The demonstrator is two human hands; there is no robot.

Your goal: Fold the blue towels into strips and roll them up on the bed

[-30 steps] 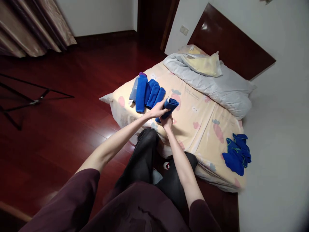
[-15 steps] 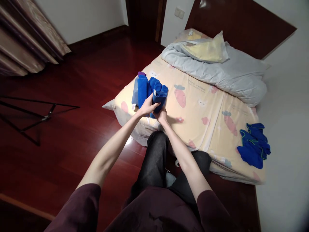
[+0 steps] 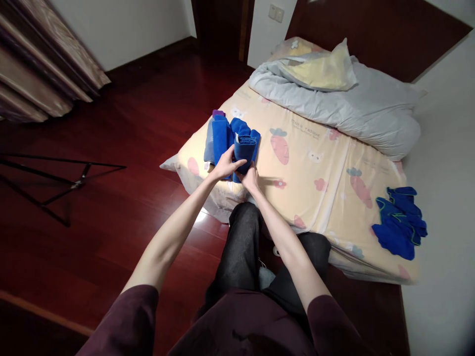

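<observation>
A blue rolled towel (image 3: pixel 244 150) stands tilted between my hands, its layered end facing up. My left hand (image 3: pixel 227 164) grips it from the left, thumb across its front. My right hand (image 3: pixel 251 177) closes round its lower right side; part of those fingers is hidden behind the roll. Just beyond lie other blue rolled towels (image 3: pixel 221 134), close together near the bed's left corner. Beside them are a grey-blue cloth piece (image 3: pixel 209 144) and a purple one (image 3: pixel 218 113). Several crumpled blue cloths with green edging (image 3: pixel 399 222) lie at the bed's right side.
The bed (image 3: pixel 297 188) has a carrot-print sheet. A grey quilt (image 3: pixel 334 109) and a yellow pillow (image 3: pixel 328 71) lie toward the headboard (image 3: pixel 371 34). Black tripod legs (image 3: pixel 76 184) stand on the dark red floor (image 3: pixel 148 123) at left, below a curtain (image 3: pixel 44 64).
The rolled towel stands slightly more upright, with both hands still around it. My view has shifted a little, so the bed and loose cloths appear farther right.
</observation>
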